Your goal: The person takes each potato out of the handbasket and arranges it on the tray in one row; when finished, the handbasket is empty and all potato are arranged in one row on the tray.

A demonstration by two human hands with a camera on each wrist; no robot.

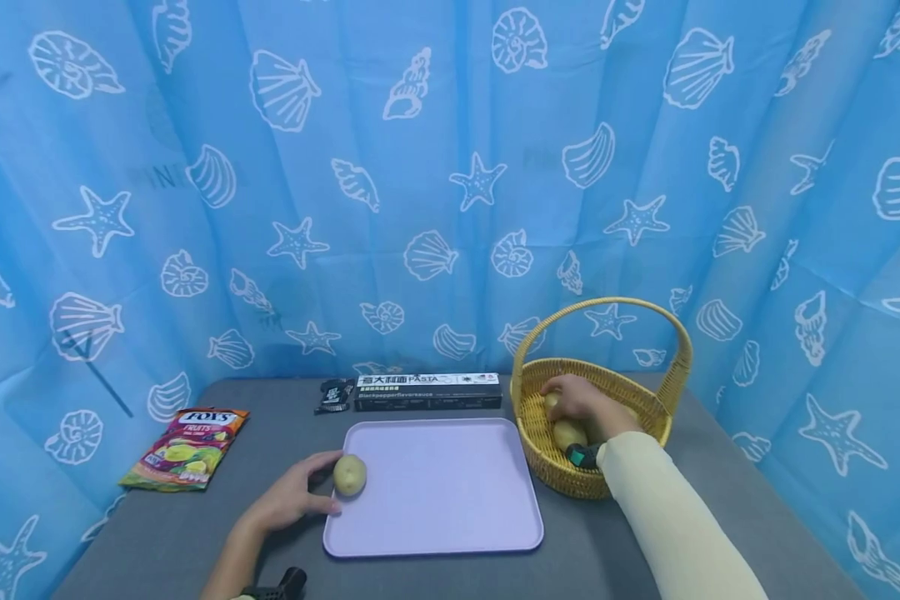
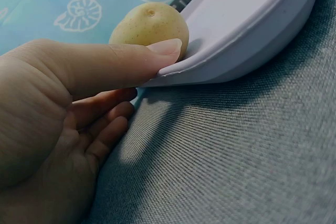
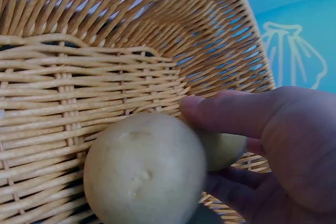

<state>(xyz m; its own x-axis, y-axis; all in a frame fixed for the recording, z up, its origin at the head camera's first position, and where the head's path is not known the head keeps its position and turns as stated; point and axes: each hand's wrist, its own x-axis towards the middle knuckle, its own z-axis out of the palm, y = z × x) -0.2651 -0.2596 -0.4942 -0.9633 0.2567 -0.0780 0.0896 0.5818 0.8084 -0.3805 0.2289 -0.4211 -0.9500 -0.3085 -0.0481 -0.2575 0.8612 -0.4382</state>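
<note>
A yellow potato [image 1: 349, 475] sits on the left rim of a lavender tray [image 1: 450, 492]. My left hand [image 1: 322, 485] lies on the table beside it. In the left wrist view the straight thumb [image 2: 131, 61] touches the potato [image 2: 149, 24] over the tray edge [image 2: 247, 30], while the fingers hang loosely curled below, off the potato. My right hand [image 1: 581, 404] reaches into a wicker basket [image 1: 547, 462]. There its thumb and fingers [image 3: 226, 114] grip a small potato [image 3: 226, 150], half hidden behind a larger potato [image 3: 144, 174].
A black pasta box [image 1: 427, 390] and a small dark packet [image 1: 334, 394] lie behind the tray. A fruit candy bag [image 1: 187, 446] lies at the table's left. Blue shell-print curtains close in the grey table on three sides.
</note>
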